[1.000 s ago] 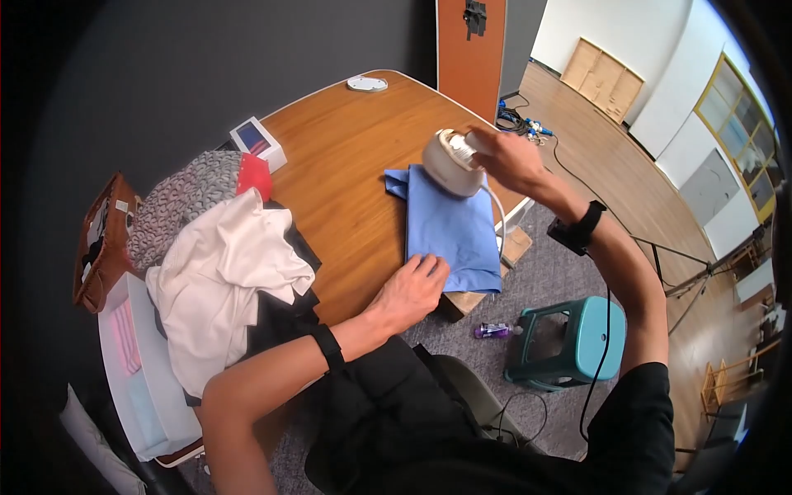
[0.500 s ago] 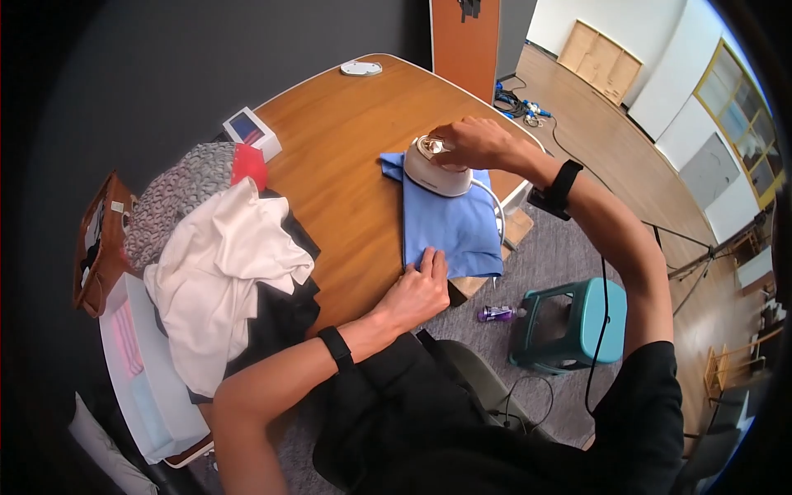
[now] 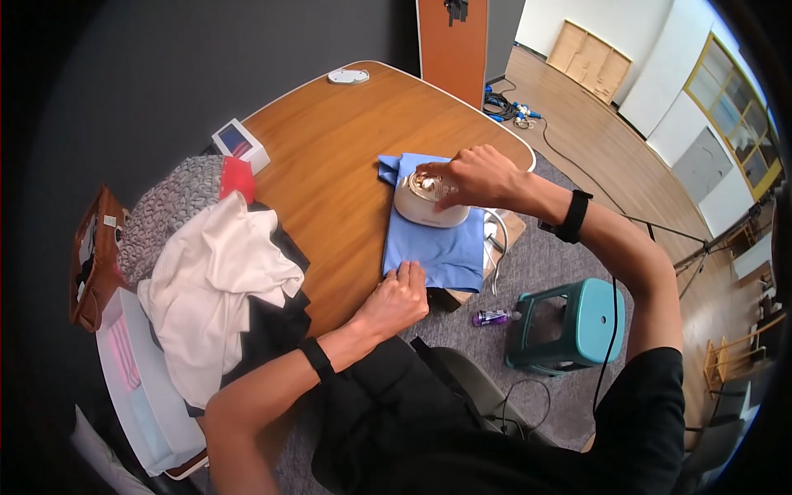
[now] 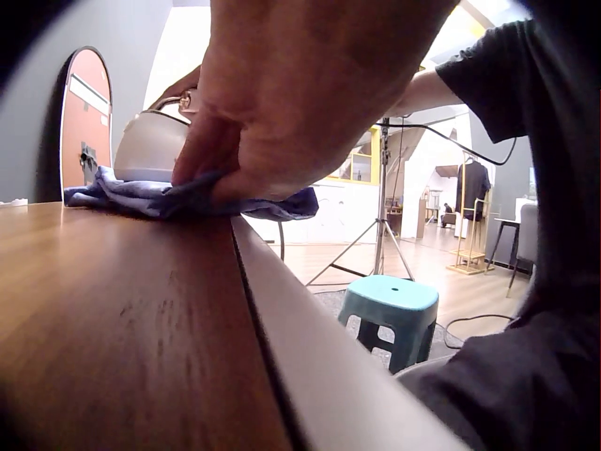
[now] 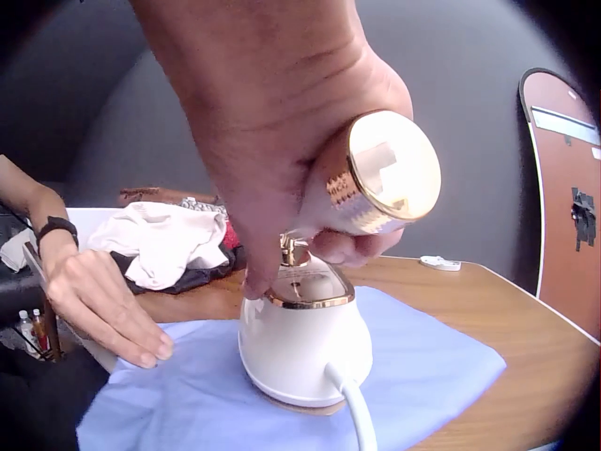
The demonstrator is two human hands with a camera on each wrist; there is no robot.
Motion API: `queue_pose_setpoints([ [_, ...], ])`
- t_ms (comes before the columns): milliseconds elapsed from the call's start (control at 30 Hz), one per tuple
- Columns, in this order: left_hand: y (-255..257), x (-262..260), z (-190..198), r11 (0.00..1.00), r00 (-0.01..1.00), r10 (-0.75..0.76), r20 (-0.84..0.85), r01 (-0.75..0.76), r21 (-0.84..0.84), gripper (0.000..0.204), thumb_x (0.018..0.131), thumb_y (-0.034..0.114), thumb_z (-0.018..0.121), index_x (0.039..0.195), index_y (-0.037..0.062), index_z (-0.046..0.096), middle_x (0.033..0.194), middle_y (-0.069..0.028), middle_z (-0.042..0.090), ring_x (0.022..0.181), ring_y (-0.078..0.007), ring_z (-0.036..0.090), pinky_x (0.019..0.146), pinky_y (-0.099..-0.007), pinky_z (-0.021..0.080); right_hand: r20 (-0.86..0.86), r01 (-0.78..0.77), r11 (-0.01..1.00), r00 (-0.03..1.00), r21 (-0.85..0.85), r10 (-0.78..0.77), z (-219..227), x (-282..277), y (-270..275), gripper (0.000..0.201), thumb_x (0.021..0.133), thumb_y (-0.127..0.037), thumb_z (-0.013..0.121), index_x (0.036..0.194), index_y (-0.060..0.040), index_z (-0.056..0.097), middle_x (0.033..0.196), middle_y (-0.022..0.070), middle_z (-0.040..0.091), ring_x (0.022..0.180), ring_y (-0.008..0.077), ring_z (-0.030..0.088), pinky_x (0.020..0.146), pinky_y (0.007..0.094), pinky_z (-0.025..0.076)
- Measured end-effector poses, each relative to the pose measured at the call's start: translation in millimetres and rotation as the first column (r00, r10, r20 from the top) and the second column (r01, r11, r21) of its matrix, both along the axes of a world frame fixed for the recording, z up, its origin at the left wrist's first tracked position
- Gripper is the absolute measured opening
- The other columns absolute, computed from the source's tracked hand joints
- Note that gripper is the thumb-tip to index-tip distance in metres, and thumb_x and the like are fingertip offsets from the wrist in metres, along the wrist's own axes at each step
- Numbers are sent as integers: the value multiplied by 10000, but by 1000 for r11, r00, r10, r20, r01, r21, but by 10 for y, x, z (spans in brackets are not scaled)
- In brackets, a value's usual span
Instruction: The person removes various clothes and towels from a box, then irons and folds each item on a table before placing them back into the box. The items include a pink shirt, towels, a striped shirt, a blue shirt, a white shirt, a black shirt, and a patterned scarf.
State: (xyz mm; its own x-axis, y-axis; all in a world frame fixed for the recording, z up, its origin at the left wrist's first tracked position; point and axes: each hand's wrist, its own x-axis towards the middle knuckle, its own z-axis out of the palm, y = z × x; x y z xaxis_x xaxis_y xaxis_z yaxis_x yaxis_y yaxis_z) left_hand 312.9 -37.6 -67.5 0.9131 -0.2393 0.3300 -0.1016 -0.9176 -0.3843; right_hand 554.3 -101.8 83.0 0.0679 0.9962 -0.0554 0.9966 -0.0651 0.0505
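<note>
A white iron [image 3: 431, 202] with gold trim stands on a folded blue cloth [image 3: 437, 252] at the table's right edge. My right hand [image 3: 487, 177] grips its handle; in the right wrist view the fingers [image 5: 352, 246] wrap round the gold-ended handle, and the soleplate lies on the cloth [image 5: 188, 404]. My left hand [image 3: 394, 304] is at the cloth's near edge, fingertips on it. In the left wrist view the left hand [image 4: 291, 103] touches the bunched cloth edge [image 4: 160, 197], with thumb and fingers close together; whether it pinches the fabric is unclear.
On the table's left lie a white cloth [image 3: 219, 289], dark fabric, a grey knitted item [image 3: 173, 210], a brown bag [image 3: 99, 256] and a white box [image 3: 241, 147]. A white tray [image 3: 144, 388] is nearer. A teal stool [image 3: 601, 322] and purple bottle [image 3: 492, 318] are on the floor.
The right hand has brought the iron down onto the cloth and moved it nearer to the left hand. The left hand stays at the cloth's near edge. The head view has shifted slightly.
</note>
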Motion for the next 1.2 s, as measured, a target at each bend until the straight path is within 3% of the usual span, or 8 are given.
queue_pose_setpoints([
  [100,-1,8,-20,998,995,31,-99,-35,-48,323,828,78,648,1069,-133,693,1105,-258,715,1042,-316,721,834,-337,611,94,75,990,992,122,-87,-121,319,101,699,824,-509,793,1425,-207,605,892,184,746,871,367,732,764,458,572],
  [367,86,45,-82,997,985,-77,153,76,10,308,748,96,661,957,-124,707,953,-200,688,836,-213,651,595,-248,557,49,300,926,947,229,-319,78,795,-3,671,805,-454,817,1393,-191,629,995,180,762,908,355,742,806,442,588],
  [533,93,20,-33,995,980,-103,169,103,10,316,748,93,659,966,-130,705,968,-208,688,866,-223,660,590,-238,556,-15,20,977,1000,215,-17,42,454,-378,662,791,-485,818,1360,-190,655,951,175,754,886,380,728,807,467,572],
  [600,99,15,-11,996,992,-86,88,88,-14,329,769,90,657,1010,-131,696,1026,-225,694,941,-254,677,657,-258,577,-40,152,986,987,-73,-155,60,142,-454,681,775,-453,837,1368,-171,657,1045,163,753,943,369,724,825,459,569],
  [667,89,-7,1,998,997,-29,-67,25,-58,352,813,82,651,1092,-130,679,1132,-251,703,1075,-308,706,791,-300,617,-59,86,995,995,47,-83,-172,280,-539,693,786,-497,819,1384,-189,650,1009,148,760,931,366,726,804,451,572],
  [900,123,150,28,995,997,-58,-43,54,-87,267,813,64,657,1019,-106,677,1132,-244,703,1012,-266,736,707,-297,618,-120,253,955,964,154,-236,-171,842,-409,713,773,-571,809,1350,-172,681,1153,143,747,1068,338,703,909,433,557],
  [1000,109,241,85,993,994,-64,-84,56,-100,184,725,54,652,843,-82,689,855,-189,677,816,-208,686,588,-259,565,-154,288,945,952,152,-265,-193,875,-362,719,758,-578,816,1334,-166,692,1166,148,738,1092,348,691,927,433,547],
  [1200,117,278,1,995,993,-88,75,91,-35,115,720,57,656,776,-43,658,798,-154,647,734,-200,669,563,-268,553,-190,374,916,919,146,-345,-95,1011,-510,701,748,-574,826,1317,-185,698,1068,153,750,1040,351,703,890,440,550],
])
